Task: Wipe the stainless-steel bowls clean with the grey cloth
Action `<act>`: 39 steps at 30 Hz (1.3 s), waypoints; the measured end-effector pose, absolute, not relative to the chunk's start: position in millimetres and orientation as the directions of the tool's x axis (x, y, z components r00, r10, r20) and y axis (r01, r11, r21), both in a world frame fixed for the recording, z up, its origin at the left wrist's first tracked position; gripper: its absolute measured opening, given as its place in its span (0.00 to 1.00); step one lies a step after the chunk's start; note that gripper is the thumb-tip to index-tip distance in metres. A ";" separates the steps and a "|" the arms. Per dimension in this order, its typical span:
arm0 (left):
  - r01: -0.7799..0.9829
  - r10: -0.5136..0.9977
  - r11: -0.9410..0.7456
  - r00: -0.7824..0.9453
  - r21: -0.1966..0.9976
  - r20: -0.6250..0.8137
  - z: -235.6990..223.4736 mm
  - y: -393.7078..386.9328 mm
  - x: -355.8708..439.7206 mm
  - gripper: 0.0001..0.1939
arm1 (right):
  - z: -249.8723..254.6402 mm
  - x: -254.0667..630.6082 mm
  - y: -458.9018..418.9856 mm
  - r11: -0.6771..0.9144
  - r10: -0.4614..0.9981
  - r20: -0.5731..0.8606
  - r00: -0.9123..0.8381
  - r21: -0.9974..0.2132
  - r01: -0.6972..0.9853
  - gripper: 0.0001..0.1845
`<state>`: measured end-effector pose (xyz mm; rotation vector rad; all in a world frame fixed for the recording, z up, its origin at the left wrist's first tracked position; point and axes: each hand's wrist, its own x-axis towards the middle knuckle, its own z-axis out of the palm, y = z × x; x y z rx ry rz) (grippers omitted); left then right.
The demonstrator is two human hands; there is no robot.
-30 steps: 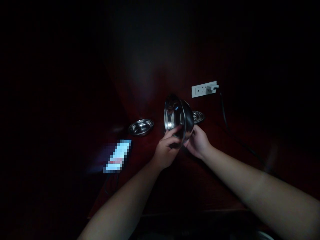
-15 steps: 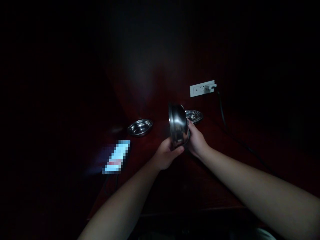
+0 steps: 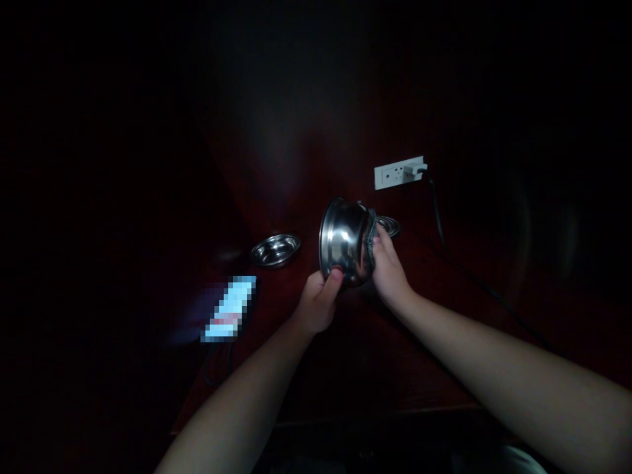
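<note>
A shiny metal bowl (image 3: pixel 340 240) is held tilted on its side above the table, its mouth facing left and its base facing right. My left hand (image 3: pixel 318 303) is closed on the lower rim, thumb on the outer wall. At the base, my right hand (image 3: pixel 389 270) presses a dark grey, textured cloth (image 3: pixel 371 230) against the metal. That hand's fingers are partly hidden behind the cloth and bowl. A shallow metal dish (image 3: pixel 275 251) rests on the table to the left. Behind my right hand, another metal dish (image 3: pixel 392 227) is partly covered from view.
A lit phone (image 3: pixel 231 309), its screen blurred, lies near the table's left edge with a cable by it. On the back wall is a white socket (image 3: pixel 399 173) with a plug, and a black cord (image 3: pixel 438 220) runs down to the right. The surroundings are very dark.
The bowl has turned from showing its inside to showing its outer wall. My left thumb has shifted onto the outside, and the cloth under my right hand has come into view.
</note>
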<state>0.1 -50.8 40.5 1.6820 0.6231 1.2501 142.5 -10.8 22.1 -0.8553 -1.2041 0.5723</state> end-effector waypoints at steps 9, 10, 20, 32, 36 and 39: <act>-0.031 0.819 -0.541 0.210 0.841 0.535 40.1 -45.4 -3.9 0.23 | 25.0 147.7 -14.1 0.660 0.701 0.671 0.241 -0.739 0.137 0.26; 0.002 0.812 -0.571 0.149 0.821 0.564 38.7 -45.2 -4.1 0.24 | 26.4 147.9 -15.4 0.671 0.692 0.685 0.227 -0.727 0.146 0.26; 0.260 0.598 -0.763 -0.063 0.592 0.799 42.5 -47.2 -6.1 0.18 | 34.0 143.7 -22.1 0.676 0.688 0.706 0.167 -0.707 0.205 0.26; 0.378 0.628 -0.741 0.097 0.555 0.772 46.8 -47.6 -13.0 0.15 | 40.4 146.4 -22.0 0.668 0.667 0.707 0.236 -0.707 0.233 0.21; 0.392 0.644 -0.739 0.174 0.548 0.745 48.5 -52.8 -11.4 0.15 | 44.0 148.8 -22.9 0.682 0.638 0.725 0.261 -0.689 0.246 0.20; 0.392 0.633 -0.754 0.218 0.528 0.743 49.8 -55.6 -10.3 0.14 | 45.8 150.1 -25.2 0.694 0.628 0.739 0.244 -0.673 0.255 0.20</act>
